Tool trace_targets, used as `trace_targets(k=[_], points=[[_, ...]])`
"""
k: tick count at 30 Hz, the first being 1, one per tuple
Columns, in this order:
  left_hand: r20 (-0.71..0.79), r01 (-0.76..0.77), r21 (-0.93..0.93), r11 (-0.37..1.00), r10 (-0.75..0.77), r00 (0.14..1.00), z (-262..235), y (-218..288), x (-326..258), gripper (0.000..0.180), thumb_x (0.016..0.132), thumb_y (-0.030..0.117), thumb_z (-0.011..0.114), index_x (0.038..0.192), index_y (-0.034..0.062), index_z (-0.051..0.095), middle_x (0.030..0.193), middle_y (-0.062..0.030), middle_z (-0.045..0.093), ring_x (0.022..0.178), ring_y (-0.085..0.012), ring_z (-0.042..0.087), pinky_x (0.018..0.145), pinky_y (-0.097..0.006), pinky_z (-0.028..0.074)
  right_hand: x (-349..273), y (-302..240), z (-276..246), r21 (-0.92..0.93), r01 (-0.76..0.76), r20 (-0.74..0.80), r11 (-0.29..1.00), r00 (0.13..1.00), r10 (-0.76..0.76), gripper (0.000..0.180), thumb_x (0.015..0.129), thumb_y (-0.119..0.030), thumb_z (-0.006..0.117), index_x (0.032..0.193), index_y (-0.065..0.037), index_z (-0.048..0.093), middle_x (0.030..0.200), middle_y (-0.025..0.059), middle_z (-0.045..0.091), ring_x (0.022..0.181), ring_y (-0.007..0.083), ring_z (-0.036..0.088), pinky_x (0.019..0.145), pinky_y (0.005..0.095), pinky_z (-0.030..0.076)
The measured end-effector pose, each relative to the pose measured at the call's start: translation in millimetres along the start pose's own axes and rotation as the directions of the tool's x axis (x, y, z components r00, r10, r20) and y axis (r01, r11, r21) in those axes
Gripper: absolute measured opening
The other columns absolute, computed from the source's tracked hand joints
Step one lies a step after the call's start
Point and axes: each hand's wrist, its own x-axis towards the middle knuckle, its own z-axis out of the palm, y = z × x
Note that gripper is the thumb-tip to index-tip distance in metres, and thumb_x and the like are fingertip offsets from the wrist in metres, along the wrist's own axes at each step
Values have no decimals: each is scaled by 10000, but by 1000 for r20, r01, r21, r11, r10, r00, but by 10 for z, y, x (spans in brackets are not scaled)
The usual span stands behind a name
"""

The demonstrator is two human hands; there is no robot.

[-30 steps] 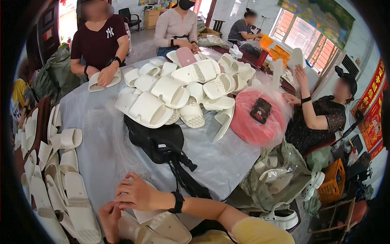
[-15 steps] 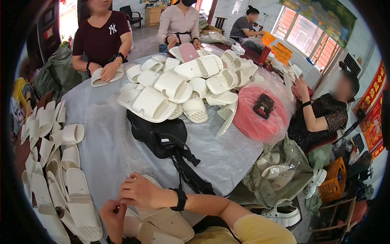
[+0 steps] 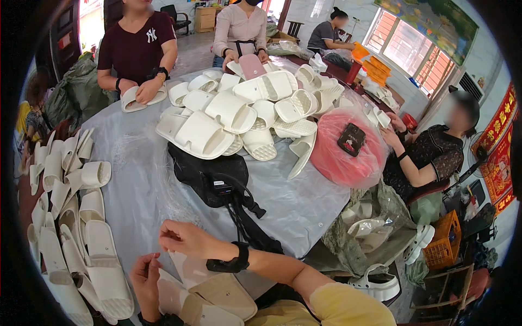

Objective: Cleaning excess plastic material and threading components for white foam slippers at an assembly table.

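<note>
Low in front of me, a pair of cream slippers [image 3: 225, 296] rests by my lap, soles facing up at one end, partly covered by my hands. My right hand [image 3: 187, 239] hovers over them with its fingers bent together in a pinch. Beside it, lower and to the left, my left hand [image 3: 144, 280] has thumb and fingertips drawn together. Whatever is between the fingers, if anything, is too small to make out. The two hands are a little apart. A black bag with straps [image 3: 209, 176] lies on the table beyond them.
A heap of cream slippers [image 3: 223, 111] covers the middle of the grey-covered table [image 3: 304, 217]. Rows of slippers [image 3: 103, 244] stand at my left. A pink plastic-wrapped bundle [image 3: 340, 157] carries a dark case [image 3: 352, 139]. Co-workers sit around; an open sack [image 3: 353, 244] stands at right.
My hands have moved apart from touching fingertips, the right one rising slightly. The co-worker at right has lowered their hands, now with white slippers at them.
</note>
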Motion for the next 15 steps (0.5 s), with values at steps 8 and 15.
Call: trace_targets(k=[8, 15], points=[[62, 25, -91, 996, -19, 998, 107, 24, -42, 205, 845, 183, 578, 923, -6, 568, 715, -45, 591, 523, -36, 404, 478, -184, 315, -89, -118, -15, -205, 42, 136, 978, 991, -14, 103, 795, -115, 610, 828, -18, 607, 723, 27, 588, 657, 90, 519, 593, 234, 420], [19, 38, -97, 995, -36, 999, 34, -1, -17, 184, 843, 206, 586, 837, 28, 537, 706, -22, 579, 552, -28, 398, 485, -171, 292, -48, -51, 18, -218, 217, 112, 952, 974, -197, 139, 742, -159, 623, 800, -33, 609, 694, 64, 595, 607, 150, 552, 565, 269, 430]])
